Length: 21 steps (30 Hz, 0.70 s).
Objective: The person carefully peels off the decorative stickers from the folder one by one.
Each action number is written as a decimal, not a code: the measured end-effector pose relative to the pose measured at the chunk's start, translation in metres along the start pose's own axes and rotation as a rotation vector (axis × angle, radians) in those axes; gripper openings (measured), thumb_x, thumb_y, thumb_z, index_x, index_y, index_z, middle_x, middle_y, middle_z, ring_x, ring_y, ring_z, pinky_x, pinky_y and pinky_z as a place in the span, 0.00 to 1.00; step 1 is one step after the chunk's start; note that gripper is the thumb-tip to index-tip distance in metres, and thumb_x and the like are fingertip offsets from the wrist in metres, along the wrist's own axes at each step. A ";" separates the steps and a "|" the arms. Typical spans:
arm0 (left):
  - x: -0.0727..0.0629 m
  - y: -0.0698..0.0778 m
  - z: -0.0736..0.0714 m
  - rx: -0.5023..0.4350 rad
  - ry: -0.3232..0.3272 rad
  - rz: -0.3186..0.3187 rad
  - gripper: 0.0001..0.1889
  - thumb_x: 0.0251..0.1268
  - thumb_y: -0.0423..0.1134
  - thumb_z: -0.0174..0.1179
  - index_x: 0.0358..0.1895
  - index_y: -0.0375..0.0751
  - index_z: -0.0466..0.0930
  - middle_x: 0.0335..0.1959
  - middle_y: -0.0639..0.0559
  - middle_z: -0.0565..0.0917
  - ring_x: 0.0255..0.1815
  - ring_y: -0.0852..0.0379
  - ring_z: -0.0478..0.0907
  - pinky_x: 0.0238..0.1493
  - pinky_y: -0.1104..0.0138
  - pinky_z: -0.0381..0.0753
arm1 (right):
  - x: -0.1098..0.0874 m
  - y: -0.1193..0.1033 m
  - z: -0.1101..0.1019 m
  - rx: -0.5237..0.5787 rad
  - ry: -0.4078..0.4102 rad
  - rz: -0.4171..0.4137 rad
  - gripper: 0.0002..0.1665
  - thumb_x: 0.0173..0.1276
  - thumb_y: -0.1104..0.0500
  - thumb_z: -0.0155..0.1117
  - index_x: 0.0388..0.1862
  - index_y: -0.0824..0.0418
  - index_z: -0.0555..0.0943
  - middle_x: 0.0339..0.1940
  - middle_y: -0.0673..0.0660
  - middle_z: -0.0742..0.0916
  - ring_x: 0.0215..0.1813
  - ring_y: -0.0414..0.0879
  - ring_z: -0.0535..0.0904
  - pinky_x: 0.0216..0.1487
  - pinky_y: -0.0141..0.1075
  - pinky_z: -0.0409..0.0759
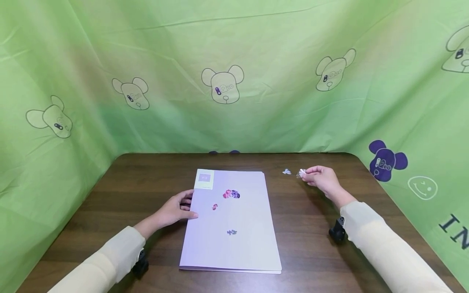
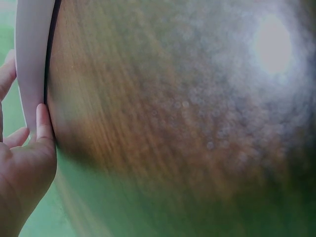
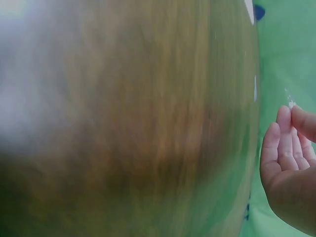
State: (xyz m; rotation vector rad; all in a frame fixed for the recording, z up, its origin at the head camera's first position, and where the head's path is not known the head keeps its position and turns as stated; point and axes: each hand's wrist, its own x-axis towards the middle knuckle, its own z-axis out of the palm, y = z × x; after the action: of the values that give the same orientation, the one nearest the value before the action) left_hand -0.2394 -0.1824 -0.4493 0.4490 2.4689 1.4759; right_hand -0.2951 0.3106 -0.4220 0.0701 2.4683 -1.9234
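A white booklet (image 1: 234, 248) lies flat on the table, with a square label at its upper left. On its cover are a pink-and-purple cartoon sticker (image 1: 231, 194), a small pink sticker (image 1: 214, 207) and a small greyish one (image 1: 232, 232). My left hand (image 1: 172, 209) rests at the booklet's left edge, thumb on the cover and fingers against the side. My right hand (image 1: 322, 179) pinches a small clear-and-white sticker-like piece (image 1: 302, 173) between thumb and fingertips, above the far right of the table. Beside it lies a small pale piece (image 1: 287, 171).
The brown wooden table (image 1: 146, 179) has rounded far corners. Green cloth (image 1: 176, 122) printed with bear heads hangs behind it and along both sides. A dark wrist device (image 1: 337, 231) sits below the right sleeve, another (image 1: 140, 265) below the left.
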 end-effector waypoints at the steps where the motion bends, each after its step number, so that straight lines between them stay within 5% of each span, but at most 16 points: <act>1: 0.000 0.000 0.000 0.001 0.000 0.000 0.44 0.51 0.36 0.75 0.70 0.31 0.61 0.61 0.38 0.72 0.53 0.46 0.75 0.51 0.59 0.80 | 0.003 0.002 -0.002 -0.003 0.001 0.003 0.16 0.67 0.70 0.62 0.48 0.81 0.72 0.30 0.49 0.86 0.33 0.35 0.83 0.41 0.32 0.83; 21: 0.000 -0.002 -0.001 -0.001 -0.010 0.004 0.44 0.52 0.38 0.74 0.71 0.31 0.61 0.60 0.37 0.72 0.54 0.44 0.75 0.52 0.58 0.80 | 0.031 0.010 -0.017 -0.154 -0.009 0.029 0.18 0.68 0.68 0.62 0.49 0.82 0.73 0.31 0.52 0.87 0.31 0.33 0.81 0.34 0.29 0.81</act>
State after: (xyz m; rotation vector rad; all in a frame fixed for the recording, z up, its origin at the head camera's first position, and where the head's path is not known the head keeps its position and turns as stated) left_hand -0.2405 -0.1841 -0.4508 0.4604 2.4608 1.4736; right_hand -0.3254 0.3307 -0.4287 0.0955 2.5846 -1.7123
